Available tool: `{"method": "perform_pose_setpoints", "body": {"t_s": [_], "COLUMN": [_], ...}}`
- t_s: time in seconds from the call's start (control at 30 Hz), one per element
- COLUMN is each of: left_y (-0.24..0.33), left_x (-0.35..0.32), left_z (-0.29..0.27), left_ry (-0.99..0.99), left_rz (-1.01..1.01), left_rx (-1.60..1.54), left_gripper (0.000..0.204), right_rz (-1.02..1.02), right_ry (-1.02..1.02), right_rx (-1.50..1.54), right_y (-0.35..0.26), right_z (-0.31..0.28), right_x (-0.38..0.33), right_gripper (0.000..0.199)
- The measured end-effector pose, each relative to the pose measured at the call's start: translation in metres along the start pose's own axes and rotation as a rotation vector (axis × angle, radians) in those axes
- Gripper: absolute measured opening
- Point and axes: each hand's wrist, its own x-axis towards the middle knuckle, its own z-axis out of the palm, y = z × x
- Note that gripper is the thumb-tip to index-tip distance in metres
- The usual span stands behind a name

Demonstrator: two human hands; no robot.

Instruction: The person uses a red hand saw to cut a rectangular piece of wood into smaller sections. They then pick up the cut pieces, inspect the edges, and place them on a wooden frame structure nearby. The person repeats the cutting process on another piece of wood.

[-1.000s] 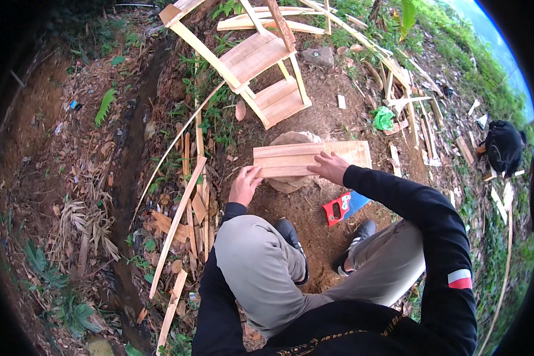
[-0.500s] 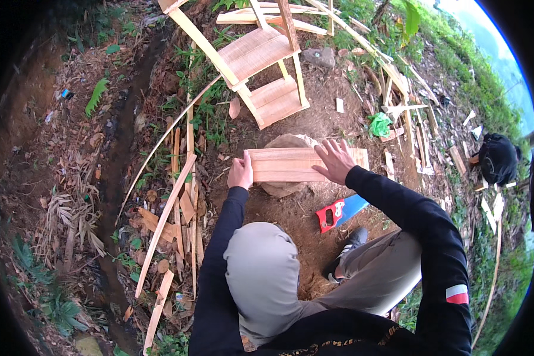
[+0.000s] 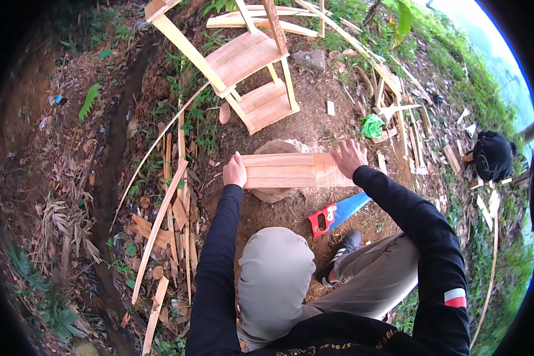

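Note:
A flat wooden board (image 3: 279, 170) lies crosswise on a cut stump (image 3: 276, 194). Its right part is paler than the left. My left hand (image 3: 235, 171) is closed around the board's left end, thumb on top. At the other end, my right hand (image 3: 350, 158) rests on the board near its far corner with fingers stretched out and a little apart. Just below the board, on the dirt, lies a handsaw (image 3: 338, 213) with a blue blade and a red and white handle, close to my shoe (image 3: 342, 256).
A wooden frame with plank shelves (image 3: 246, 56) stands beyond the stump. Long wood strips (image 3: 160, 234) lie at the left, near a narrow ditch (image 3: 115, 196). On the right are a green plastic bag (image 3: 372, 126), wood offcuts and a black bag (image 3: 492, 155).
My right hand has slid rightward along the board to its right end, uncovering the paler part. My left hand keeps its hold. The whole view has shifted slightly.

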Motion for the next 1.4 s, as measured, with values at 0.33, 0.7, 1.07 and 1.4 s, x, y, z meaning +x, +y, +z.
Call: {"method": "perform_pose_setpoints", "body": {"t_s": [0.33,0.7,1.07,1.4], "left_y": [0.006,0.081,0.101,0.147], "left_x": [0.034,0.039,0.079,0.055], "left_z": [-0.014,-0.073,-0.094,-0.076], "left_ry": [-0.214,-0.238,-0.355,-0.724], "left_rz": [-0.002,-0.046,0.216,-0.222], "left_rx": [0.187,0.415,0.77,0.347], "left_gripper": [0.072,0.059,0.038,0.056], "right_rz": [0.093,-0.491,-0.466,-0.517], "right_ry": [0.138,0.003,0.184,-0.278], "right_rx": [0.337,-0.186,0.27,0.104], "right_y": [0.032,-0.111,-0.095,-0.054], "right_z": [-0.036,-0.019,0.005,-0.063], "right_x": [0.021,-0.054,-0.006,-0.007], "right_gripper": [0.061,0.11,0.065,0.021]}}
